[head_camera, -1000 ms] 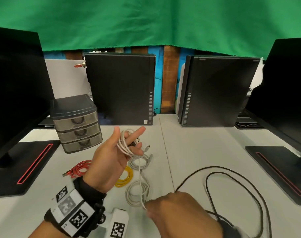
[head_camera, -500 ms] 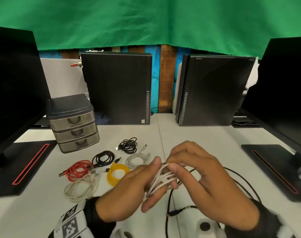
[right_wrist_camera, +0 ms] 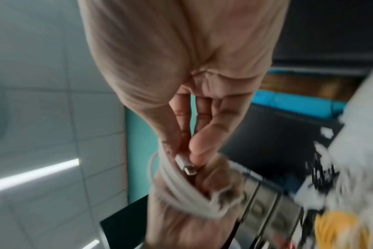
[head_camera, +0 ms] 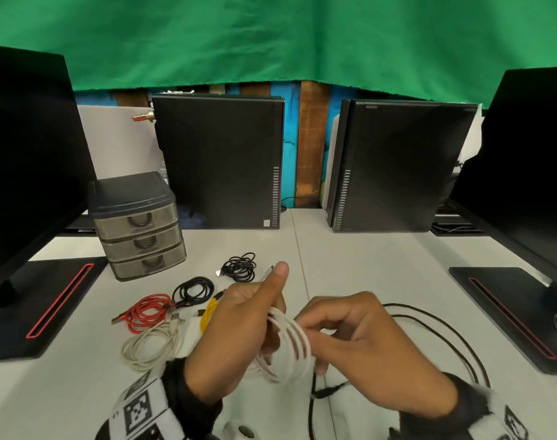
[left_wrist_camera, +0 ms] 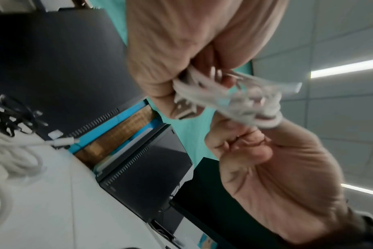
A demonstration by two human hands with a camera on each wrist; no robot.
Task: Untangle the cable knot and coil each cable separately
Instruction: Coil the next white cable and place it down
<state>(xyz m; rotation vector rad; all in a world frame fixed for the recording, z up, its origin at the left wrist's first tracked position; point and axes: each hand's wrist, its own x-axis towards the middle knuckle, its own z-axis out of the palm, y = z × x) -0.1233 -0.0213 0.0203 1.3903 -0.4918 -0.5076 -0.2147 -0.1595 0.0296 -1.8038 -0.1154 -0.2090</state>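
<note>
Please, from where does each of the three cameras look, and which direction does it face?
Head: on the head, facing forward and down at the table; both hands show.
Left wrist: below the left hand, facing upward; right hand too.
Right wrist: along the right hand, facing upward.
All share the white cable.

Both hands are bare. Left hand (head_camera: pixel 239 341): a black sleeve cuff (head_camera: pixel 188 395) is worn at the wrist, overlaid by a white band (head_camera: pixel 143 411) printed with black square markers. Right hand (head_camera: pixel 366 347): a black cuff (head_camera: pixel 455 408) and a white marker band (head_camera: pixel 512 420) are likewise worn.
</note>
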